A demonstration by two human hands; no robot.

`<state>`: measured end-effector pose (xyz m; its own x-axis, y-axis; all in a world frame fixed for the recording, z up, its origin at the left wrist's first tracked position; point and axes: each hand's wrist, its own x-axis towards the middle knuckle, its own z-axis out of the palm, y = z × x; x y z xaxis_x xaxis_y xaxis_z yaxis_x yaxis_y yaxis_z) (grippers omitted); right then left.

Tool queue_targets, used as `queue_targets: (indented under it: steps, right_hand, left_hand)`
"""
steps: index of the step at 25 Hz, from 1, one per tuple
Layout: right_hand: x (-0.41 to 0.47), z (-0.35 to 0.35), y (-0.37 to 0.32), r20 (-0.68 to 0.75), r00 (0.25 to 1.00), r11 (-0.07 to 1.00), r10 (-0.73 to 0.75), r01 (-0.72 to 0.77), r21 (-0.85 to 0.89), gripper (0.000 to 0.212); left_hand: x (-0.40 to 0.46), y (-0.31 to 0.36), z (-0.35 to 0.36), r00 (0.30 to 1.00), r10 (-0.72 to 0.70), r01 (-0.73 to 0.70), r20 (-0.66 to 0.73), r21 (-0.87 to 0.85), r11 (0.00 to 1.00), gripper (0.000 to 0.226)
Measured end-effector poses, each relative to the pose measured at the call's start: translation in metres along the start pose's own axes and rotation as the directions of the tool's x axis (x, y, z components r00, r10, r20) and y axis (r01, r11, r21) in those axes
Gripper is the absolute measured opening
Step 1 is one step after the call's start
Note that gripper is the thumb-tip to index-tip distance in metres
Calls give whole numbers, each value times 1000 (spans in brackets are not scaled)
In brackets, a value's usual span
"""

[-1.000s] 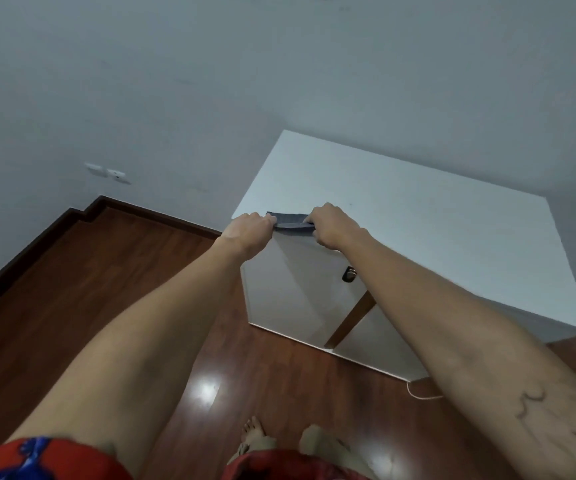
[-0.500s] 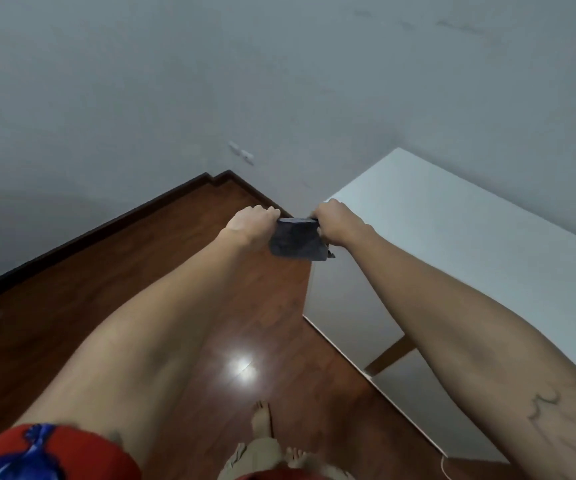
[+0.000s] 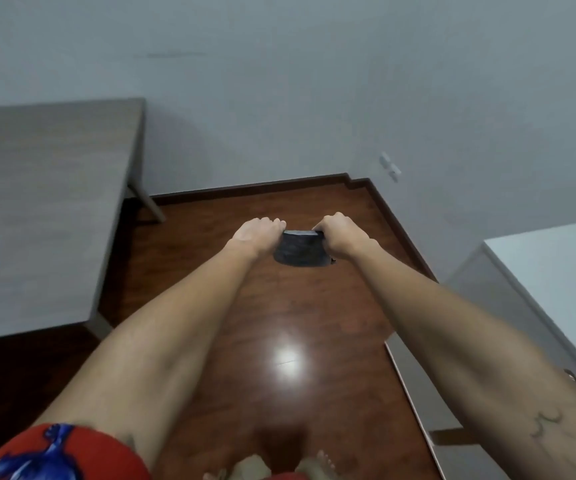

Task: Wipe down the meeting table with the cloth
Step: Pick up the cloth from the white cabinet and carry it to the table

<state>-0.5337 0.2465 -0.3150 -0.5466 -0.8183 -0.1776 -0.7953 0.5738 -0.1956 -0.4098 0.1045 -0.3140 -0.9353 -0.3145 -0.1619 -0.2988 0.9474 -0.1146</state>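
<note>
A dark cloth (image 3: 301,251) is gripped at centre frame by the left hand (image 3: 258,232) and right hand (image 3: 340,233), fingers curled round its top corners. It is likely held taut for wiping the grey table (image 3: 47,209) at left.

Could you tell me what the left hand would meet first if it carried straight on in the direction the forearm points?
Probably nothing nearby: the left hand, gripping the cloth, points over open wooden floor toward the far wall. The grey table lies off to its left. Depth is uncertain.

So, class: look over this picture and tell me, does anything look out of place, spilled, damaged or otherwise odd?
Nothing looks spilled or broken. The one oddity: the cloth, held between the left hand and right hand, hangs above the wooden floor, touching neither the grey table nor the white table.
</note>
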Motion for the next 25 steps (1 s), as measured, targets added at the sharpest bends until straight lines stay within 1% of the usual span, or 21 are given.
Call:
queue_targets:
  steps: [3,4,9,11,15,21,23,25]
  right_hand:
    - [19,16,-82,27,995,995,-100,100,-11,42]
    - [26,26,-119,46,990,991,-133,134,-3,42]
    - [42,67,-266,108,959,965,-263,260,35,43]
    - [47,80,-323,129,940,949,-315,312,46,42]
    - [53,102,-413,157,904,918,-397,392,63,44]
    - [80,123,-501,212,848,873,-485,483,64,41]
    - [99,129,-520,214,848,874,-484,482,69,38]
    - [118,133,-532,202,862,885,-465,458,80,35]
  left_hand:
    - [-49,-70,26,996,-92,92,18,-10,996,41]
    - [-71,-101,39,991,-135,135,24,-17,991,40]
    - [-168,-215,89,964,-258,261,59,-43,964,38]
    - [-205,-257,106,944,-323,329,69,-102,939,37]
    - [-267,-324,134,896,-426,443,122,-223,868,29]
    - [-318,-395,160,841,-517,541,160,-273,796,31]
    - [-318,-418,166,832,-523,555,186,-277,785,32]
    - [-312,-439,170,839,-516,543,171,-288,789,34]
